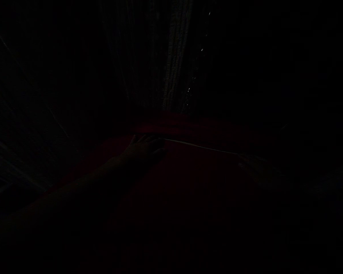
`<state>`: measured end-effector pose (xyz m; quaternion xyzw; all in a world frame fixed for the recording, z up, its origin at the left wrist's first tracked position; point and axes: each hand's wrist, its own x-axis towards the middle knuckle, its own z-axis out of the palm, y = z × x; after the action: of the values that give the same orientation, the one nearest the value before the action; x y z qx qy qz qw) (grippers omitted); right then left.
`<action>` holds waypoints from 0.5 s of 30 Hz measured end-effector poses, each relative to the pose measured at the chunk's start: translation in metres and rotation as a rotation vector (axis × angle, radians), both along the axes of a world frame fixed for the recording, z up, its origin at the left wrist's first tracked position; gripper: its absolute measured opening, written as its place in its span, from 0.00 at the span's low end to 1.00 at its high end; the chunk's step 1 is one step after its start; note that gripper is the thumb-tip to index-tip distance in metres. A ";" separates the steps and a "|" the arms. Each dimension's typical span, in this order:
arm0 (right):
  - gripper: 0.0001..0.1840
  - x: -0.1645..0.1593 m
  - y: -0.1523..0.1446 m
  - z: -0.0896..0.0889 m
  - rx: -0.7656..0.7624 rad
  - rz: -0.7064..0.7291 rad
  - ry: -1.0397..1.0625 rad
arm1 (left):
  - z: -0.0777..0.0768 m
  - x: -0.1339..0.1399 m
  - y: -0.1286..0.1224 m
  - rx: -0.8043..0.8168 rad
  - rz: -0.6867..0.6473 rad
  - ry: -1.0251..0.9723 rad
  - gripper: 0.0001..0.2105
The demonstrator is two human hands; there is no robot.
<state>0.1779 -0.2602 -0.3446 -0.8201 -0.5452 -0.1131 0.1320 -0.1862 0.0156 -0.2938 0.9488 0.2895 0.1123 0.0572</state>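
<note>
The view is very dark. My left hand (145, 147) lies flat on a dark red cloth-like surface (194, 171), fingers stretched out and slightly apart. From its fingertips a thin pale line (200, 146) runs across the red surface to the right; whether it is a cord or an edge of the cloth I cannot tell. At the right end of that line my right hand (253, 165) shows only as a faint shape. Its fingers, and anything in them, are lost in the dark.
Beyond the red surface hang faint vertical folds (175, 57), like a curtain, with small bright glints (188, 90) beside them. Dim slanting lines (14, 167) cross the left side. The far right is black.
</note>
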 end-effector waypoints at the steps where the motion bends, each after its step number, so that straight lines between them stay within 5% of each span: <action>1: 0.25 0.001 0.001 -0.001 -0.010 0.006 0.008 | 0.000 0.000 0.000 0.004 -0.001 -0.001 0.28; 15: 0.24 0.015 0.002 -0.009 -0.051 -0.046 0.025 | 0.004 0.000 -0.001 -0.047 0.036 0.039 0.29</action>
<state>0.1931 -0.2577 -0.3532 -0.8368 -0.5273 -0.0918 0.1151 -0.1861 0.0149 -0.2895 0.9438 0.3102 0.0882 0.0718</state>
